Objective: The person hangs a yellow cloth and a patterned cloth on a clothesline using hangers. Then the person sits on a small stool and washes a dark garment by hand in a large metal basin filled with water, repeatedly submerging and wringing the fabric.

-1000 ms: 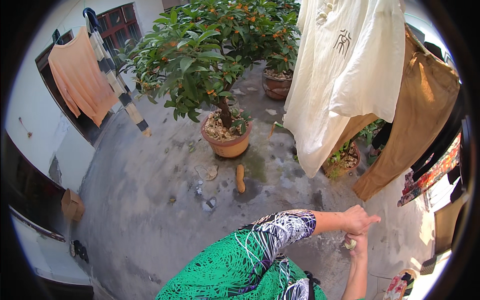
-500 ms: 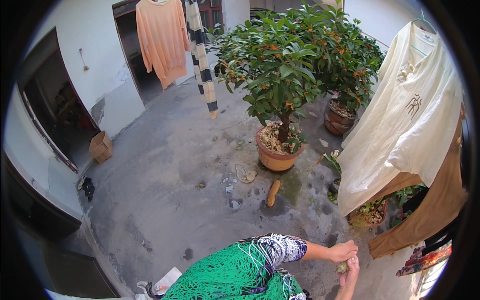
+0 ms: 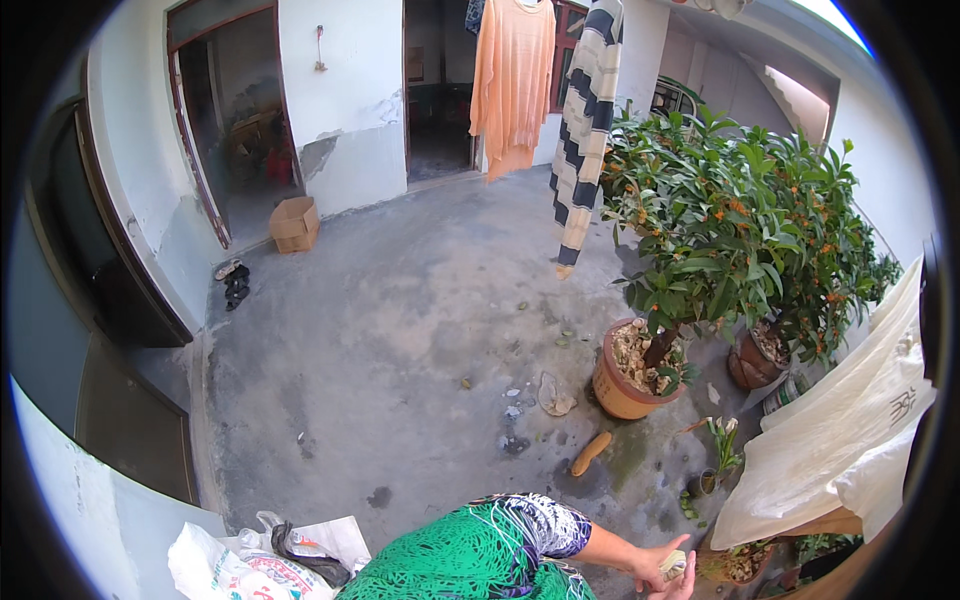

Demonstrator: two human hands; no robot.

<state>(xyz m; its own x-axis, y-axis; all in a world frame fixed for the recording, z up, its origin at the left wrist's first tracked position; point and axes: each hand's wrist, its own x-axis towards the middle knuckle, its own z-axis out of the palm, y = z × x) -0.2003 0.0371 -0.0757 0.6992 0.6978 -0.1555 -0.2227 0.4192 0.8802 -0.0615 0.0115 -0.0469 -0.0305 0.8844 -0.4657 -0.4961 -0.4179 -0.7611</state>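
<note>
At five o'clock we saw both hands (image 3: 665, 572) closed together around a small pale object (image 3: 675, 564), perhaps a cloth, held low beside the hanging cream garment (image 3: 840, 440), apparently for wringing.

The left arm, in a green and patterned sleeve, reaches out low, and both hands, the left hand (image 3: 650, 566) and right hand (image 3: 688, 588), meet with fingers curled shut.
</note>
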